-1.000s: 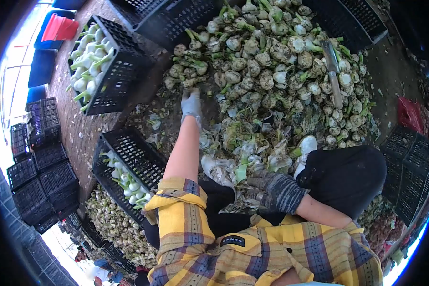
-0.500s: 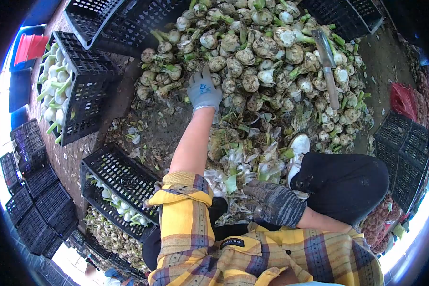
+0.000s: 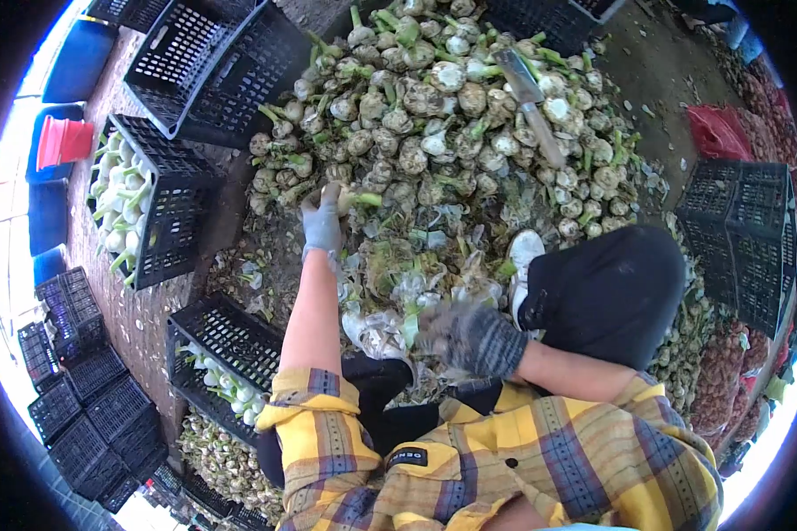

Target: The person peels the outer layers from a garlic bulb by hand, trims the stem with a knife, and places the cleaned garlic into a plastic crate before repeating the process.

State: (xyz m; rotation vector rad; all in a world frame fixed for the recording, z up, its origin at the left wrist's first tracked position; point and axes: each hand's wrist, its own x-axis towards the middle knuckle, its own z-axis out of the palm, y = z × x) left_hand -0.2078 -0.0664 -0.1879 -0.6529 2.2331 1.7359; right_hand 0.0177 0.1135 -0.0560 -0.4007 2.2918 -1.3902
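My left hand (image 3: 321, 223), in a pale grey glove, is closed on a garlic bulb (image 3: 332, 195) at the near left edge of a large pile. The bulb's green stem sticks out to the right. The pile of dirty garlic bulbs (image 3: 412, 155) with cut green stems lies in front of me. My right hand (image 3: 474, 338), in a dark grey knitted glove, hovers over peeled skins (image 3: 407, 288) near my lap. Motion blurs its fingers, so I cannot make out what they hold. A broad-bladed knife (image 3: 540, 128) with a wooden handle rests on the pile's right side.
Cleaned white bulbs fill a black crate (image 3: 173, 221) at left; another black crate (image 3: 230, 332) by my left side holds more. Black crates (image 3: 230, 80) stand behind the pile. Stacked crates (image 3: 739, 234) and a red bag (image 3: 715, 131) are at right.
My left hand has drawn back from the pile and now grips a garlic bulb. The right hand has moved slightly and is blurred. The whole view has shifted.
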